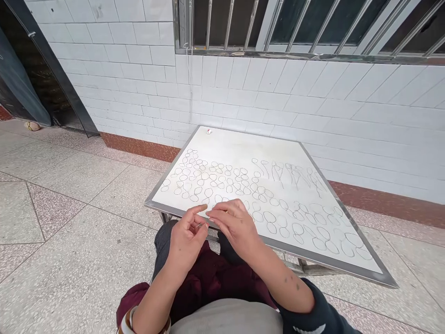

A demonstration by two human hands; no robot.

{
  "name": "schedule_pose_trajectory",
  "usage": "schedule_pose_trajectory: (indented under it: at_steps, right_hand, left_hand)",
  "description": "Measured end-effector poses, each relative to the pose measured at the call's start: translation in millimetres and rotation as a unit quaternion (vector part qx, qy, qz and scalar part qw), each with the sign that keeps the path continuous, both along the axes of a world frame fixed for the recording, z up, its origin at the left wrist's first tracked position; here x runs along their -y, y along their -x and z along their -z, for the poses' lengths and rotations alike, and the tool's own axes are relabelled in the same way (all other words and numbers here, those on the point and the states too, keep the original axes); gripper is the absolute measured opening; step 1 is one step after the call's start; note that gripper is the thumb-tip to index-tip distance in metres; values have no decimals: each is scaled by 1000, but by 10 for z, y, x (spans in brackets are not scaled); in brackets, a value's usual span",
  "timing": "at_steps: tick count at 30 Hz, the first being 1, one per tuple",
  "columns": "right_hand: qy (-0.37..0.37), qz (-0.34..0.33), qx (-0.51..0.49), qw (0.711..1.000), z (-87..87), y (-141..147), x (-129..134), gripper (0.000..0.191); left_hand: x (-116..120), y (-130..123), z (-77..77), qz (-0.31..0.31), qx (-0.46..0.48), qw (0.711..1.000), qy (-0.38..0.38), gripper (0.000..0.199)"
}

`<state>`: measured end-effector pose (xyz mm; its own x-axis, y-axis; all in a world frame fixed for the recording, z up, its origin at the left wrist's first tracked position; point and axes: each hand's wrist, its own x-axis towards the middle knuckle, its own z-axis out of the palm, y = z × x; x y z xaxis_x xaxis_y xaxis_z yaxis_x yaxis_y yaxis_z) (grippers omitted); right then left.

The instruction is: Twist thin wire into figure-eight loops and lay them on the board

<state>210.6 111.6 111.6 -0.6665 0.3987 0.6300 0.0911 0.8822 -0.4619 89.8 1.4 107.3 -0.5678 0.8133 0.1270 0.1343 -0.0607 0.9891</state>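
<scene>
My left hand [186, 236] is in front of the table's near edge, its thumb and fingers pinched around a thin dark wire [200, 226]. Close beside it, my right hand [236, 227] has its fingers pressed together, the tips almost meeting those of the left. What the right fingertips hold is too small to make out. Beyond both hands, many thin dark wire-like loops [269, 216], mostly in joined pairs, lie in rows across the white tabletop [239, 144]. Towards the right rear, a group of loops with long tails [277, 170] overlaps.
A metal rim [330, 264] edges the tabletop. One small white-and-red item [209, 131] sits at the far left corner. Behind the table rises a white tiled wall [139, 69] with a barred window [295, 28]. A dark doorway [59, 88] is at left, above speckled floor [86, 260].
</scene>
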Motion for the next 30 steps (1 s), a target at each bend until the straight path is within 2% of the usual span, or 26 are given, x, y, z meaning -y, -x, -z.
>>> schedule_pose_trajectory:
  at_steps: [6, 12, 17, 21, 30]
  right_hand:
    - [68, 3, -13, 998, 72, 0, -36, 17]
    - [186, 20, 3, 982, -12, 3, -27, 13]
    - [251, 19, 2, 968, -19, 12, -16, 12]
    - [285, 10, -2, 958, -4, 11, -17, 14]
    - [310, 5, -16, 951, -7, 15, 6, 12]
  left_hand:
    - [40, 54, -5, 14, 21, 1000, -5, 34]
    - [97, 96, -29, 11, 63, 997, -46, 34]
    - [102, 94, 9, -4, 95, 993, -63, 34]
    - [100, 78, 18, 4, 125, 989, -81, 34]
    - [37, -73, -4, 17, 154, 985, -71, 40]
